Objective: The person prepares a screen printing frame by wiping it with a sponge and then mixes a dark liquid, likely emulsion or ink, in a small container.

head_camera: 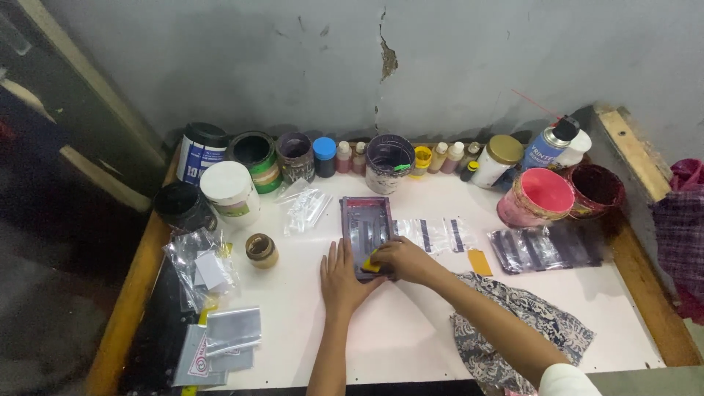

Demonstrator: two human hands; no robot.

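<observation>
frame (366,233) lay at table centre, long axis pointing away from person | left hand (342,277) spread flat, pressing its near-left edge | right hand (402,259) pinched yellow squeegee (371,262) on its near end

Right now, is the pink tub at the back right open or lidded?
Open. The pink tub has no lid; its rim is bare and the pink inside shows from above.

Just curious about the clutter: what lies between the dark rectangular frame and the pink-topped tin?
In the head view, small clear bags with dark strips lie on the table between the frame and tin.
</observation>
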